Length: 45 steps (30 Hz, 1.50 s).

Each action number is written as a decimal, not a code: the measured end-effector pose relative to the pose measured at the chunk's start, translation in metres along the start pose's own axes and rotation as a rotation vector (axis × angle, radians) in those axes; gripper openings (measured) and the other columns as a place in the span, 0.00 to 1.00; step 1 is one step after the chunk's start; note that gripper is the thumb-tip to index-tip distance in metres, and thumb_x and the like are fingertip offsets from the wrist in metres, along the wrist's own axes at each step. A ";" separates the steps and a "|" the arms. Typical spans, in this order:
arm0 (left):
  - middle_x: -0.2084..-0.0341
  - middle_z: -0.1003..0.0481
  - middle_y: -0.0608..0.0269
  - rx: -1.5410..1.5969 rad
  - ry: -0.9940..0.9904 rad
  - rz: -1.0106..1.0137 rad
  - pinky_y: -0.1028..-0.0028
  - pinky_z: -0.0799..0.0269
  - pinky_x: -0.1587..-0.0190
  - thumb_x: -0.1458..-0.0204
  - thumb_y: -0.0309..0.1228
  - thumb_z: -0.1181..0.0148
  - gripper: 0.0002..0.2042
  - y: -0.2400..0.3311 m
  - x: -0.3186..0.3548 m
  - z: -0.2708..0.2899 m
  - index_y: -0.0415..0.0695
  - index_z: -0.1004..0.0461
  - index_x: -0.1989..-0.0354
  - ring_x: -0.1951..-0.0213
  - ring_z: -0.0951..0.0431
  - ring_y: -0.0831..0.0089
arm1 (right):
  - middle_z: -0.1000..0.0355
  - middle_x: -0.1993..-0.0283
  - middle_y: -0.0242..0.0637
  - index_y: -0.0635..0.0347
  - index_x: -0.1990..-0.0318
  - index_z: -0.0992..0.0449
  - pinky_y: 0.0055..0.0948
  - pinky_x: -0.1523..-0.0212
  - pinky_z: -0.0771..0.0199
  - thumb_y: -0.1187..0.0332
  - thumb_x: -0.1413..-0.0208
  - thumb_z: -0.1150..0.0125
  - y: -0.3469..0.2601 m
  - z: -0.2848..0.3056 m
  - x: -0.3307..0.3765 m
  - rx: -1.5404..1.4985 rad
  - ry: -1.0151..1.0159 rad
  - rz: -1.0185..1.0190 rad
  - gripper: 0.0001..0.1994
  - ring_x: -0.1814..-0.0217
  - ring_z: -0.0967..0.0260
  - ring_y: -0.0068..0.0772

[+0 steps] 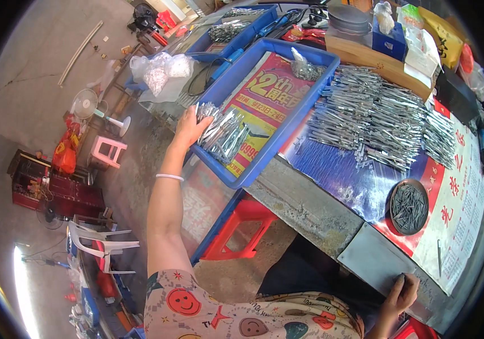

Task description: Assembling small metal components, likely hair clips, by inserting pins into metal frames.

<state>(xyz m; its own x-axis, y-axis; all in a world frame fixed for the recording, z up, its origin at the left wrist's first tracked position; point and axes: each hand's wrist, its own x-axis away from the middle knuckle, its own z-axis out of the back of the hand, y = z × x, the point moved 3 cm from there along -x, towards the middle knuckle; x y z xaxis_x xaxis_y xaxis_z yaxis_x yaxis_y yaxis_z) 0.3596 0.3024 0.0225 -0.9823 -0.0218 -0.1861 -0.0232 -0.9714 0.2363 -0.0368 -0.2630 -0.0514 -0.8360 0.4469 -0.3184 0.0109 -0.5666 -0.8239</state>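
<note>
My left hand (190, 129) reaches over the near left rim of a blue plastic tray (287, 148). Its fingers are closed round a bunch of thin silvery metal pieces (205, 113). Beside it, more such pieces (226, 140) lie in a heap on the printed sheet lining the tray. At the table's front edge, my right hand (403, 292) is curled with fingertips together; what it holds, if anything, I cannot make out. Near it lies a grey metal plate (375, 257). A round bowl (409, 207) of short dark metal pins stands farther up, and a single thin rod (439, 257) lies to its right.
Large rows of metal pieces (372, 121) cover the table's right part. Behind them stand a wooden block (377, 63) and a blue box (389, 39). More blue trays (270, 12) and white plastic bags (160, 70) lie far left. A red stool (236, 231) is under the table.
</note>
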 end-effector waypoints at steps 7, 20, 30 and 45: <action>0.51 0.30 0.42 0.079 -0.044 -0.050 0.61 0.35 0.45 0.53 0.45 0.36 0.31 -0.002 0.002 0.006 0.36 0.36 0.47 0.47 0.29 0.51 | 0.36 0.70 0.30 0.67 0.63 0.31 0.18 0.71 0.41 0.78 0.42 0.49 -0.002 -0.001 -0.001 0.045 0.014 0.051 0.02 0.71 0.44 0.18; 0.57 0.26 0.41 0.221 0.004 -0.050 0.59 0.31 0.50 0.52 0.38 0.37 0.27 -0.011 0.001 0.003 0.38 0.38 0.47 0.53 0.25 0.48 | 0.40 0.73 0.29 0.67 0.64 0.32 0.17 0.74 0.45 0.77 0.41 0.48 -0.011 -0.004 -0.006 0.043 0.009 -0.011 0.02 0.74 0.47 0.16; 0.58 0.25 0.42 0.224 0.122 -0.041 0.58 0.31 0.51 0.51 0.32 0.41 0.25 -0.013 0.002 0.008 0.41 0.39 0.45 0.54 0.25 0.47 | 0.40 0.73 0.29 0.67 0.65 0.32 0.18 0.73 0.45 0.77 0.41 0.48 -0.013 -0.005 -0.008 0.068 0.010 0.019 0.02 0.74 0.47 0.17; 0.60 0.26 0.42 0.243 0.240 -0.062 0.61 0.30 0.56 0.49 0.28 0.45 0.22 0.025 0.010 0.059 0.42 0.42 0.46 0.57 0.23 0.49 | 0.37 0.74 0.30 0.67 0.66 0.31 0.18 0.72 0.40 0.77 0.42 0.48 -0.019 -0.003 -0.009 0.062 -0.020 -0.044 0.02 0.75 0.43 0.18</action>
<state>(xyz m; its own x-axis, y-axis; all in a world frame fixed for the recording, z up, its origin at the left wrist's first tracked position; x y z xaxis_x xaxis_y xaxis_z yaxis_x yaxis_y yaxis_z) 0.3378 0.2920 0.0825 -0.9066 -0.0478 -0.4193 -0.1529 -0.8888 0.4320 -0.0282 -0.2546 -0.0346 -0.8459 0.4585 -0.2725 -0.0594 -0.5886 -0.8062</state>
